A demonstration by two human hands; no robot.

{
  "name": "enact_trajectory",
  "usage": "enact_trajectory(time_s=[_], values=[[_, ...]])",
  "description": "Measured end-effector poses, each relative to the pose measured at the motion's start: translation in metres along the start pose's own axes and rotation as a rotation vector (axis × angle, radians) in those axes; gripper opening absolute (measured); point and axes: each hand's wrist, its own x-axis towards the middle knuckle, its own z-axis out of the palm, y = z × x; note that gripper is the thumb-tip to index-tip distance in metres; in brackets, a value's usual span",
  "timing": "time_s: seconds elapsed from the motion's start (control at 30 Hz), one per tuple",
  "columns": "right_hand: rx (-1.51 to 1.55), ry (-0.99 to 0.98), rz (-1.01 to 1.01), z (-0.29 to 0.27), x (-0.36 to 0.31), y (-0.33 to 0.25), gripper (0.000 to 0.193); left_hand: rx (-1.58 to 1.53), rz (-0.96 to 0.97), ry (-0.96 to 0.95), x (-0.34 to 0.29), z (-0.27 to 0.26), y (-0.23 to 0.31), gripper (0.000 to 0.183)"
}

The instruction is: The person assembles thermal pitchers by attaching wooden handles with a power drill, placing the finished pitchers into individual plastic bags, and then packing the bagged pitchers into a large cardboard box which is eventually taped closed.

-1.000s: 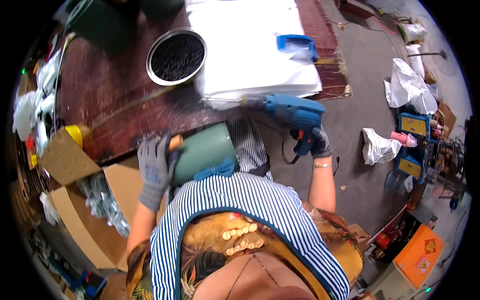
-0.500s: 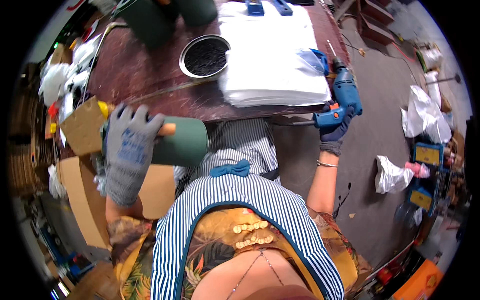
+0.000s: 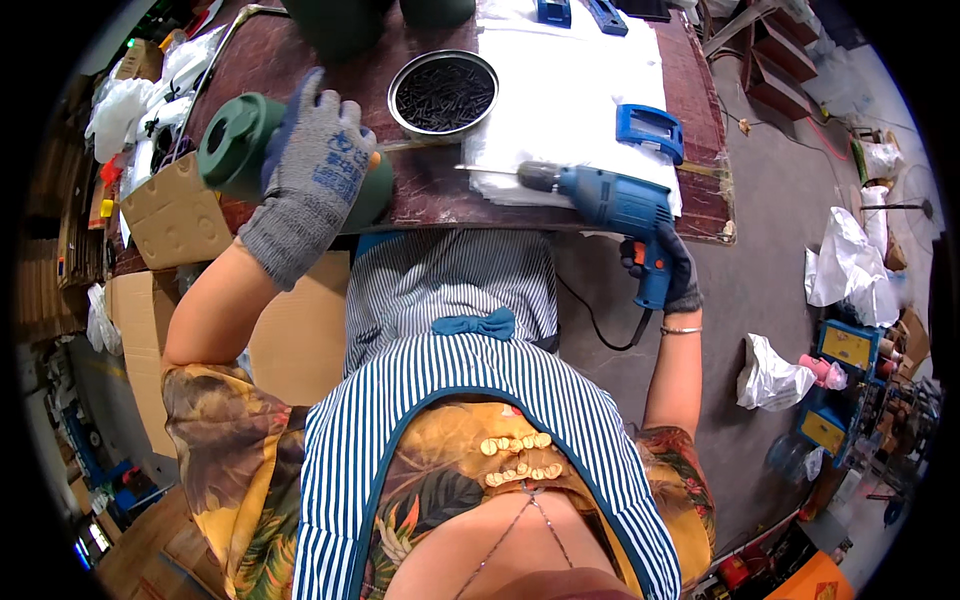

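My left hand (image 3: 318, 175), in a grey knit glove, grips a dark green canister (image 3: 372, 196) from above. It lies on its side at the table's front edge, its lidded end (image 3: 243, 138) facing left. A small orange-brown piece shows beside my fingers; the palm hides the rest. In my right hand (image 3: 680, 272), also gloved, is a blue corded electric drill (image 3: 618, 198). Its bit points left, toward the canister but apart from it, over the front of a white sheet stack (image 3: 560, 95). Behind the canister stands a round tin (image 3: 443, 60) of black screws.
More green canisters (image 3: 338, 25) stand at the far side of the dark red table (image 3: 420, 208). Blue handle-like parts (image 3: 650, 132) lie on the white sheets. Cardboard (image 3: 178, 212) is at the left. The drill's cord (image 3: 590, 315) hangs by my right side.
My left hand has carried the canister up and forward onto the table edge, its lidded end now showing. The drill has swung from pointing away to pointing left, above the table's front.
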Motion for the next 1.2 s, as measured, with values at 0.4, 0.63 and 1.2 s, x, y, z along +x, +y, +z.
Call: enact_trajectory(time_s=[0.4,0.63,1.2], values=[[0.060,0.002,0.115,0.031,-0.003,0.016,0.040,-0.836,0.197,0.647,0.054,-0.025,0.052,0.060],[-0.376,0.333,-0.079,0.035,-0.009,0.022,0.044,-1.060,0.065,0.664,0.170,0.005,0.125,0.066],[-0.366,0.416,-0.041,0.049,-0.013,0.013,0.034,-1.130,0.008,-0.105,0.439,0.096,0.066,0.073]])
